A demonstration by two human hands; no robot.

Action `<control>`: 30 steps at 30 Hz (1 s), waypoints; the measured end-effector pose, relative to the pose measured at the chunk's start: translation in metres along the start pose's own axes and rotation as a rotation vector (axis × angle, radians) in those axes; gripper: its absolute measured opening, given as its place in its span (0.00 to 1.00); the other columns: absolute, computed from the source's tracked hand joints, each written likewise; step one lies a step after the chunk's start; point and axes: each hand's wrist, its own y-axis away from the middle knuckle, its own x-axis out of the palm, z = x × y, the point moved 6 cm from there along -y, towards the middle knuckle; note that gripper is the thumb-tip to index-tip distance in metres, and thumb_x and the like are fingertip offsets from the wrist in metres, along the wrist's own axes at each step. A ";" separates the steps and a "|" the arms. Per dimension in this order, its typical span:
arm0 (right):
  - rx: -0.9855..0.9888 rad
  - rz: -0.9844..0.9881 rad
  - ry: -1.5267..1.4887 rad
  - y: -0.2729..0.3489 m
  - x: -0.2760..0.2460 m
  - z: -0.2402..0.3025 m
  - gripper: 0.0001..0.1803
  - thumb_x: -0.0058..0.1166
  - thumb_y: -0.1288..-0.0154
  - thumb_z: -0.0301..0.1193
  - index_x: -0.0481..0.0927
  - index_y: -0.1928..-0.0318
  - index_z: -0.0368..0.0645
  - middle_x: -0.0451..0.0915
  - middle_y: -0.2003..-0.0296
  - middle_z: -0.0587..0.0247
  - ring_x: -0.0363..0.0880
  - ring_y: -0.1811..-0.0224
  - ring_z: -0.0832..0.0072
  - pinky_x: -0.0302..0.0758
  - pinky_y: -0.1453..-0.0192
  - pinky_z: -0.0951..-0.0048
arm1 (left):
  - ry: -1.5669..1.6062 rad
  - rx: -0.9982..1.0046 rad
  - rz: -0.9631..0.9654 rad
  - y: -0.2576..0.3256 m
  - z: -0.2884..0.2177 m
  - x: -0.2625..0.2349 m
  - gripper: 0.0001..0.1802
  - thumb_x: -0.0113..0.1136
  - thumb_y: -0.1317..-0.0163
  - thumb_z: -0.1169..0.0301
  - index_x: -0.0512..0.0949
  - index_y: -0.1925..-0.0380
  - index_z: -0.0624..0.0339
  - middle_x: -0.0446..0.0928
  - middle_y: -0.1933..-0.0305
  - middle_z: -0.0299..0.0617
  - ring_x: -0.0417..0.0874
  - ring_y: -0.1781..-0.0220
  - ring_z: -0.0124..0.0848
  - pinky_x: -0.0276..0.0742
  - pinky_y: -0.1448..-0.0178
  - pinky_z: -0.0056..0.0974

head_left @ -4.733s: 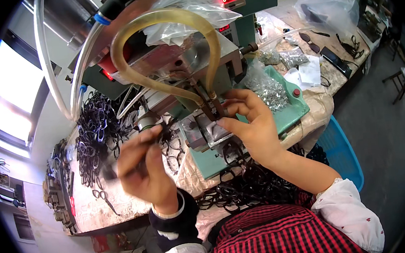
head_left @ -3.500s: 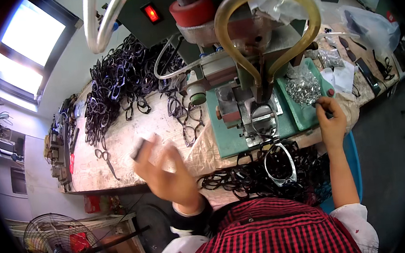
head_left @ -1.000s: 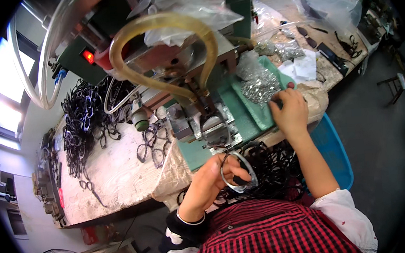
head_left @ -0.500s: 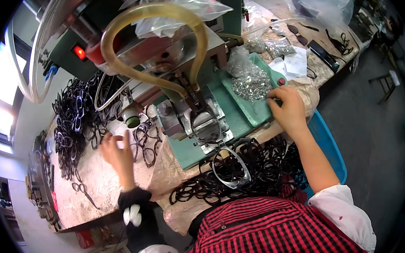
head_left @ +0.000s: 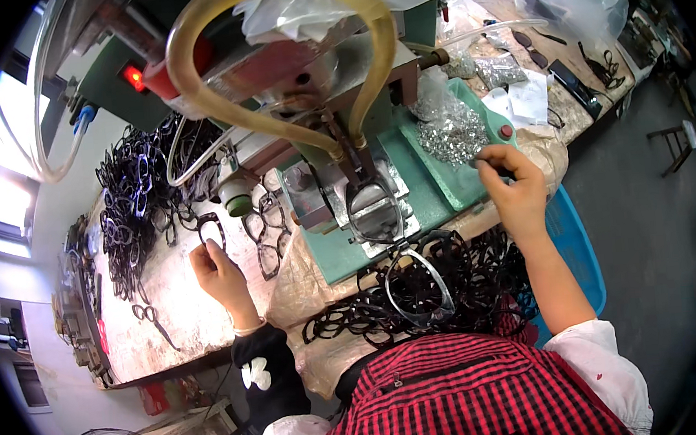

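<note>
A dark eyeglass frame (head_left: pixel 220 229) stands up from the fingertips of my left hand (head_left: pixel 227 286), which is closed on its lower edge over the bench. My right hand (head_left: pixel 520 200) is at the near right edge of the green tray (head_left: pixel 441 176), thumb and fingers pinched; anything between them is too small to make out. Small shiny metal parts (head_left: pixel 454 137) lie heaped in the tray. A grey eyeglass frame (head_left: pixel 442 290) sits at the green bench machine (head_left: pixel 337 259), one rim on the metal fixture (head_left: pixel 387 191) and the other hanging toward me. Neither hand touches it.
Dark eyeglass frames lie in a tall pile (head_left: pixel 129 186) at the left and a heap (head_left: pixel 483 272) in front of me. Scissors (head_left: pixel 153 319) rest on the bench. A yellowish hose (head_left: pixel 382 27) arches over the fixture. A blue bin (head_left: pixel 571 241) stands at the right.
My left hand has gone from open fingers to closed on a dark eyeglass frame. My right hand's fingers have drawn into a tighter pinch by the tray. The whole view has shifted slightly.
</note>
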 end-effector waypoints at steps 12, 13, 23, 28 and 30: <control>-0.082 0.256 -0.569 0.003 0.101 0.078 0.27 0.63 0.41 0.18 0.71 0.41 0.31 0.82 0.58 0.61 0.79 0.55 0.80 0.75 0.45 0.76 | 0.760 -0.091 0.065 0.021 -0.118 0.038 0.09 0.56 0.26 0.69 0.78 0.50 0.59 0.80 0.55 0.40 0.82 0.54 0.31 0.79 0.41 0.41; -0.041 0.274 -0.584 0.006 0.100 0.080 0.28 0.63 0.41 0.18 0.70 0.40 0.31 0.82 0.57 0.61 0.79 0.54 0.80 0.74 0.45 0.77 | 0.889 0.081 0.119 0.018 -0.158 0.032 0.09 0.55 0.25 0.70 0.78 0.49 0.59 0.80 0.52 0.42 0.82 0.51 0.33 0.78 0.39 0.43; 0.209 0.258 -0.854 0.035 0.104 0.101 0.27 0.55 0.36 0.14 0.67 0.36 0.32 0.81 0.48 0.54 0.80 0.50 0.77 0.75 0.46 0.77 | 0.685 0.480 0.254 0.010 -0.254 0.032 0.07 0.53 0.25 0.73 0.74 0.53 0.64 0.81 0.52 0.52 0.83 0.51 0.39 0.75 0.40 0.47; -0.248 0.359 -0.244 0.023 0.068 0.100 0.24 0.50 0.35 0.18 0.75 0.38 0.36 0.81 0.44 0.56 0.79 0.39 0.66 0.73 0.35 0.66 | 0.454 0.836 0.456 0.061 -0.255 0.047 0.06 0.63 0.43 0.79 0.84 0.66 0.57 0.86 0.58 0.46 0.78 0.67 0.35 0.79 0.48 0.46; -0.213 0.183 0.048 0.000 0.042 0.053 0.17 0.50 0.35 0.20 0.81 0.47 0.37 0.85 0.50 0.53 0.83 0.44 0.64 0.75 0.39 0.67 | 0.383 0.932 0.575 0.075 -0.265 0.068 0.14 0.66 0.49 0.74 0.86 0.60 0.55 0.86 0.55 0.39 0.75 0.65 0.36 0.80 0.46 0.48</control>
